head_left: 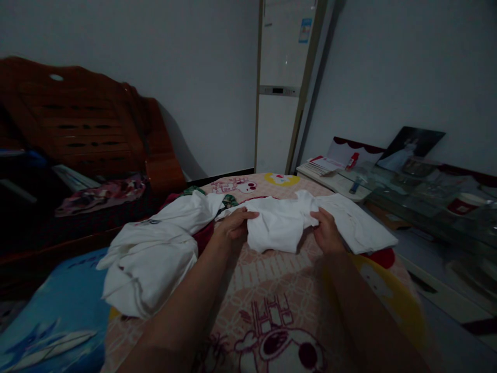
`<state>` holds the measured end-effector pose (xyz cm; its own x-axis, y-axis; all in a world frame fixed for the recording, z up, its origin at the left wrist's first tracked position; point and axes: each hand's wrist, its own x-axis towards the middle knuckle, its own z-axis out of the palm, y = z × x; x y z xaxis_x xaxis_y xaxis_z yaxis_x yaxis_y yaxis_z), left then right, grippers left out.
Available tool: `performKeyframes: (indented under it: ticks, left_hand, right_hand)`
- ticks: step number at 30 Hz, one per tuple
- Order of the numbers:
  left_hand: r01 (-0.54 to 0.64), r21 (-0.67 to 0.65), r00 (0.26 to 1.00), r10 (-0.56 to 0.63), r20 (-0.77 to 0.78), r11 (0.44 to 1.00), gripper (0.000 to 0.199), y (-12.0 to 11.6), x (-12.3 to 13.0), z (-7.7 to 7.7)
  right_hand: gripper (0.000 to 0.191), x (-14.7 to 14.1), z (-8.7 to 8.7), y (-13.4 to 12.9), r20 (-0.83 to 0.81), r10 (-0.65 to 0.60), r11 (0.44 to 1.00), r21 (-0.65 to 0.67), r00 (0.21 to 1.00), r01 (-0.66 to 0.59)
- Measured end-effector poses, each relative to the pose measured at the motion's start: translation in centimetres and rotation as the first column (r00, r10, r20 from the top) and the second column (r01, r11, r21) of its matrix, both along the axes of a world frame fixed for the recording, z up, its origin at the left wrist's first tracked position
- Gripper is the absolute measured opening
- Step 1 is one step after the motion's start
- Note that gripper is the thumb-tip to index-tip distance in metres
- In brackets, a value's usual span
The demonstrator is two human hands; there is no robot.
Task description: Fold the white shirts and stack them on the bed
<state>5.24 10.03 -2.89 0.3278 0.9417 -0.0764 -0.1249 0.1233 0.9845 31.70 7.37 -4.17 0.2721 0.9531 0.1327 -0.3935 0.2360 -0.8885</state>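
Observation:
A white garment (277,228) hangs between my two hands just over the patterned cloth (264,280); its exact kind does not show. My left hand (236,224) is closed on its left edge, thumb on top. At the right edge, my right hand (326,230) pinches the fabric between thumb and fingers. To the left lies a loose heap of white clothes (151,259), with some green patterned fabric behind it. A flat, folded white garment (359,225) rests to the right, close to my right hand.
A wooden bench (85,124) stands at the left, with pink printed fabric (103,196) on it. A blue printed cloth (73,311) is at the lower left. On the right is a glass-topped cabinet (423,202) with papers (322,165), a picture and a cup. A tall white air conditioner (277,129) stands behind.

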Motion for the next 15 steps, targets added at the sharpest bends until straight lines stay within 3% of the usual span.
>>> performKeyframes:
  ticks: [3, 6, 10, 13, 15]
  left_hand:
    - [0.086, 0.004, 0.993, -0.086, 0.076, 0.996, 0.043, -0.6, -1.2, 2.5]
    - [0.062, -0.003, 0.996, -0.061, 0.058, 0.998, 0.051, -1.3, -2.6, 4.5]
    - [0.032, -0.055, 0.999, -0.034, -0.038, 0.998, 0.048, -1.6, -3.3, 5.3]
    - [-0.150, 0.045, 0.968, 0.156, -0.198, 0.988, 0.035, -0.6, -3.3, 4.7]
    - [-0.294, 0.202, 0.917, 0.336, -0.215, 0.934, 0.025, 0.5, -3.4, 3.8]
  right_hand:
    - [0.020, 0.8, 2.3, -1.1, -0.131, 0.053, 0.998, 0.026, 0.990, -0.050]
    - [0.021, 1.9, 4.6, -2.4, -0.143, 0.136, 0.991, 0.008, 0.980, -0.136]
    - [0.020, 2.4, 5.8, -3.2, -0.056, 0.165, 0.985, -0.043, 0.985, -0.167]
    - [0.019, 1.7, 5.3, -2.4, 0.054, 0.040, 0.998, 0.042, 0.998, -0.042]
    - [0.021, 1.2, 4.6, -1.6, 0.141, -0.051, 0.986, 0.163, 0.989, 0.027]
